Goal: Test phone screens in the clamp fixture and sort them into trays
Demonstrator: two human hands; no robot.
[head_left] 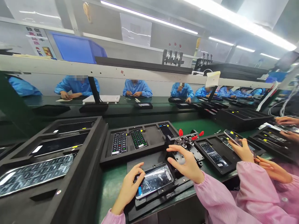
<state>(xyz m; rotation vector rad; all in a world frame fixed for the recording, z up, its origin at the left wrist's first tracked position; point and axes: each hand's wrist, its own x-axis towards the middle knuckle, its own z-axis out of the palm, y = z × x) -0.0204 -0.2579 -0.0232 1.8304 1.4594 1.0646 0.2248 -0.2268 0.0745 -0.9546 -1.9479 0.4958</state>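
Note:
A smartphone [155, 180] with a glossy screen and a blue tab at its lower left corner lies in a black holding fixture [149, 199]. My left hand [130, 183] is at the phone's left edge, fingers loosely bent and apart, thumb near the rim; whether it touches the phone I cannot tell. Above the phone's right end, my right hand [187, 163] reaches toward the metal toggle clamps [185, 141] with red handle tips. Its fingers are spread, and nothing shows in them. The hand hides part of the clamp plate.
Foam trays with phones stand at left [95, 152], behind the fixture [137, 154] and at right [230, 168]. Close by on the right, a co-worker's hand [243, 151] holds a phone. A shelf [140, 73] spans overhead; people in blue sit beyond.

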